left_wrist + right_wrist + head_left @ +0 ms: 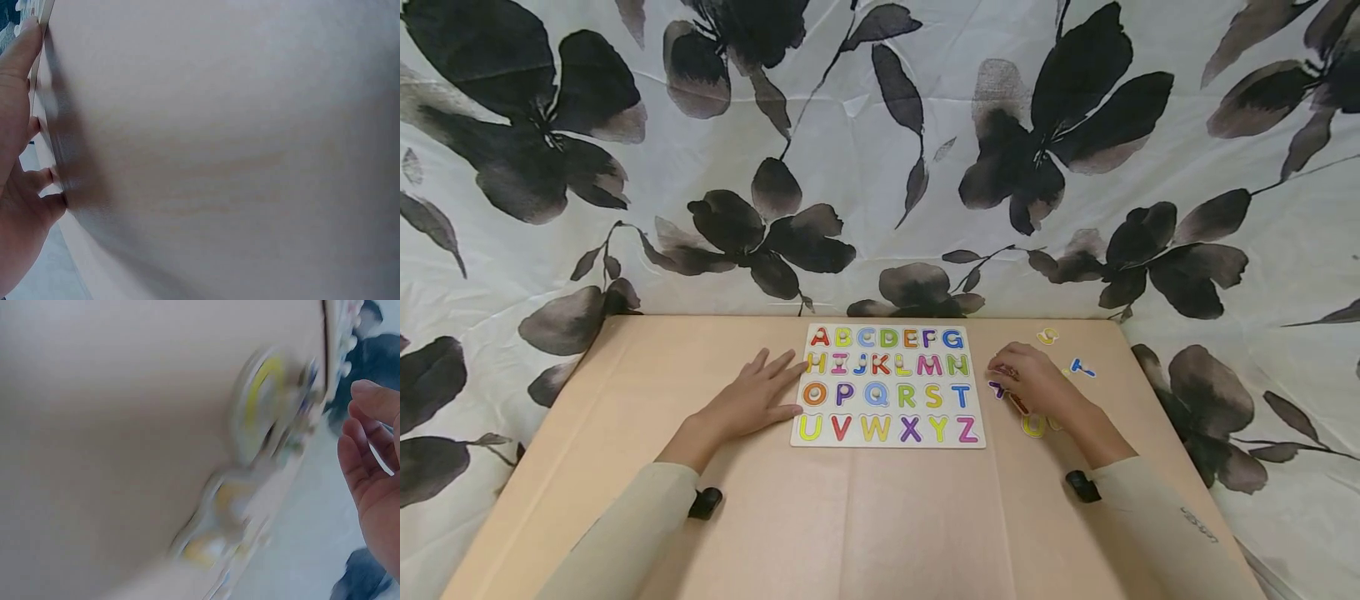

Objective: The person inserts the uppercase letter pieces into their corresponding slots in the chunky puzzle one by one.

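A white alphabet puzzle board with colourful letters lies flat on the table. My left hand lies at its left edge, fingers spread, index finger and thumb touching the board. Just beyond the board's right edge is my right hand, over some loose letter pieces. Its thumb and fingers are loosely bent in the right wrist view, and no piece shows between them. A dark purple piece and a reddish piece lie right by its fingers. A yellow U-shaped piece rests under the wrist side.
Farther right lie a blue T-shaped piece and a yellow piece. Blurred letter pieces, one with orange parts, appear in the right wrist view. A flowered cloth rises behind the tan table.
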Motion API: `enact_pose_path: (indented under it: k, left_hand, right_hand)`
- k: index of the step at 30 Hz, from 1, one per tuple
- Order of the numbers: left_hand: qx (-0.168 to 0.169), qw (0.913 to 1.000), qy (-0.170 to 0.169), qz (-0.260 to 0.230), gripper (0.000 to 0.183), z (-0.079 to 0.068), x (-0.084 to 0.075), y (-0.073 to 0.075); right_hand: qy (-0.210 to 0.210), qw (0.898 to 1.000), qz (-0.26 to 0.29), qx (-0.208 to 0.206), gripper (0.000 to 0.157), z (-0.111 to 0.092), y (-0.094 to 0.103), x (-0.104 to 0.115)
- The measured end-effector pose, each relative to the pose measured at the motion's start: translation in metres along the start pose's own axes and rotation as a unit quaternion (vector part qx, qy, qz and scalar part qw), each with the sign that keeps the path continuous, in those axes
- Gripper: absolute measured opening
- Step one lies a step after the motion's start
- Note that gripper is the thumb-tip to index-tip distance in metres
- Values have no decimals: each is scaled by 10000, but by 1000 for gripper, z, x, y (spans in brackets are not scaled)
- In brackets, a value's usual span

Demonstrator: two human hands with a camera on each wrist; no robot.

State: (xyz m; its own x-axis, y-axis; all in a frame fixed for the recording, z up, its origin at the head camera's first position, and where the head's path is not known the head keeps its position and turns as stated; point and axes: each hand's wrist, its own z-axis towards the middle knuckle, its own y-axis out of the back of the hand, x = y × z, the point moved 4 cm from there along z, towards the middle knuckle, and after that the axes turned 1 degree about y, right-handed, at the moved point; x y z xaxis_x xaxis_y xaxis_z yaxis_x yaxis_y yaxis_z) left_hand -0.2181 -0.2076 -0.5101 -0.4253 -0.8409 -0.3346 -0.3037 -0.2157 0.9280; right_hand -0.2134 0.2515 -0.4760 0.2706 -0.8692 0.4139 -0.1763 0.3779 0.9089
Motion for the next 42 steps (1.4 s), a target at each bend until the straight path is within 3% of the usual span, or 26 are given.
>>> enact_pose_path:
  k: [7,20,31,37,42]
  left_hand:
    - [28,10000,21,-45,81,-1,-2,4]
    - [49,9999,40,-99,81,-2,-4,5]
    - [29,10000,27,-41,81,-1,-2,3]
    - [64,9999,27,-74,82,-1,-2,3]
    - [38,10000,7,-71,81,-1,-3,3]
  right_hand:
    - [-354,9986,-104,366,17,-7,7,-32]
    - [-283,9983,-176,480,19,-11,5,-43]
    - [-2,9998,-145,125,15,-6,15,-32]
    - [-316,9993,90,182,11,1,14,-23]
    - [-340,9990,149,243,9,7,12,-11]
